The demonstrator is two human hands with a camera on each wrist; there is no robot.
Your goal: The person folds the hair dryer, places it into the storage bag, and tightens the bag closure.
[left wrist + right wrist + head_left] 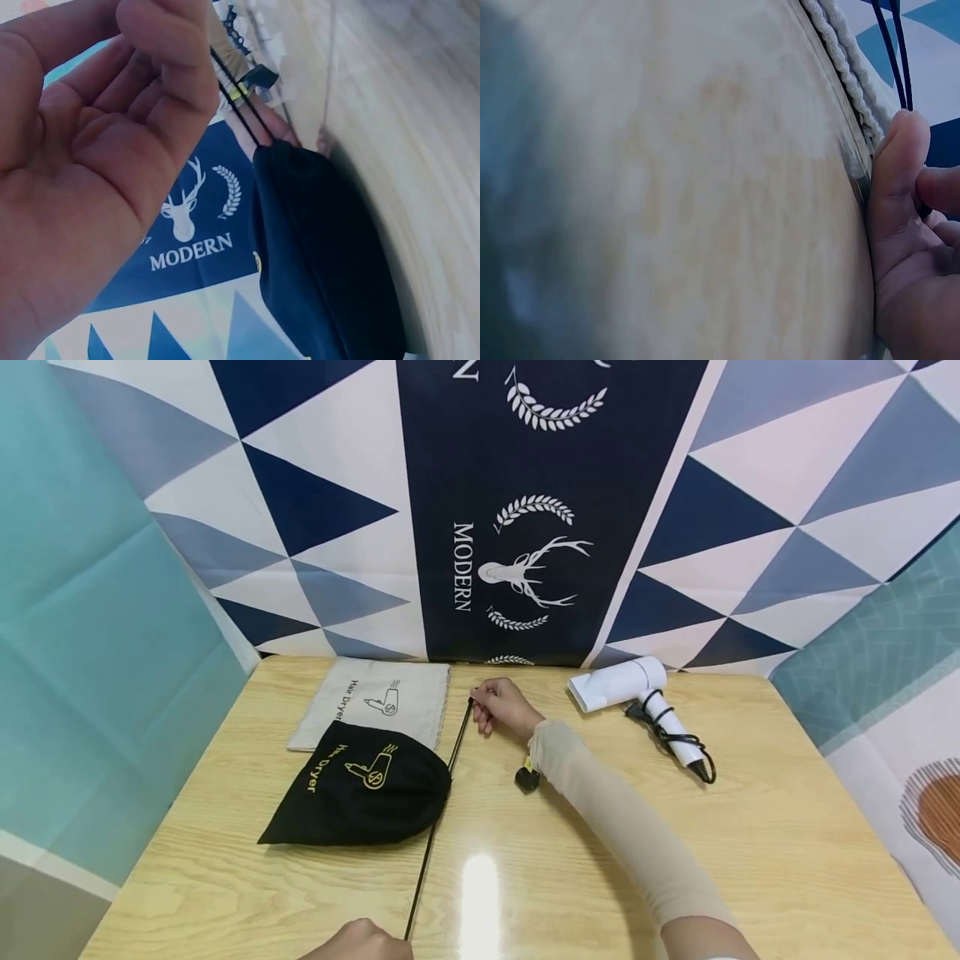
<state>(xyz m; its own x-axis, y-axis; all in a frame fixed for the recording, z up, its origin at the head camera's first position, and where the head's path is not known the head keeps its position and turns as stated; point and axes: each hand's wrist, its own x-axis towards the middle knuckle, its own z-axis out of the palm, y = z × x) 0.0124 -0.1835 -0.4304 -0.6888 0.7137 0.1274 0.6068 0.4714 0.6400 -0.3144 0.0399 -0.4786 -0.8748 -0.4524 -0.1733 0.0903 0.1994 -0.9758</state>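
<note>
A black drawstring bag (360, 785) printed "Hair Dryer" in gold lies on the left part of the table. Its mouth is gathered, and black cord (422, 877) runs taut out of it both ways. At the near edge of the head view, my left hand (360, 941) is partly cut off and grips one end. Two cord strands (244, 105) stretch from its curled fingers to the bag in the left wrist view. Beyond the bag, my right hand (504, 708) pinches the other end between thumb and finger, low over the table.
A pale cloth bag (405, 693), also printed "Hair Dryer", lies behind the black one, partly covered by it. To the right is a white hair dryer (622, 683), its black cable wound round the handle. A small black piece (527, 779) shows by the right wrist.
</note>
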